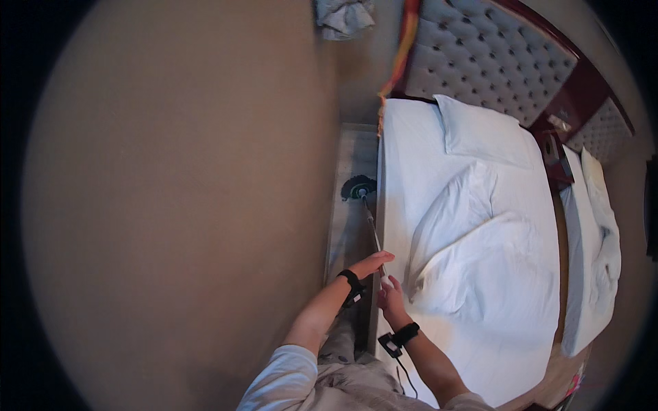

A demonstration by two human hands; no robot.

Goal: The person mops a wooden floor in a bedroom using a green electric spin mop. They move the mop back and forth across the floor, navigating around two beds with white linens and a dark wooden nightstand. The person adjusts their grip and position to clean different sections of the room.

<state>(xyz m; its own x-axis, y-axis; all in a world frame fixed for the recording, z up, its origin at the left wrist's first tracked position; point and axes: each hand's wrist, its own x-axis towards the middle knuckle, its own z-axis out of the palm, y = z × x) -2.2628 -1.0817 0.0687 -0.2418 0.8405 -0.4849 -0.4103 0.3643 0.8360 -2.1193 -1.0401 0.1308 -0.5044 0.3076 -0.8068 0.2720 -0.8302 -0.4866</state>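
Observation:
Both of my hands are on the pole of a mop (373,228), which slants away from me along the side of the bed. My left hand (372,264) is closed round the pole higher up, nearer the mop head. Just below it, my right hand (391,300) grips the pole close to its near end. The dark green, round, fringed mop head (358,188) rests on the floor (347,222) in the narrow gap between wall and bed. Each wrist wears a black strap with a small device, and a cable hangs from the right one.
A plain beige wall (185,205) rises close on my left. To my right stands a bed with a white sheet (473,342), a rumpled quilt (473,253) and a pillow (483,130). Beyond are a tufted grey headboard (490,58), a nightstand (556,164) and a second bed (589,274).

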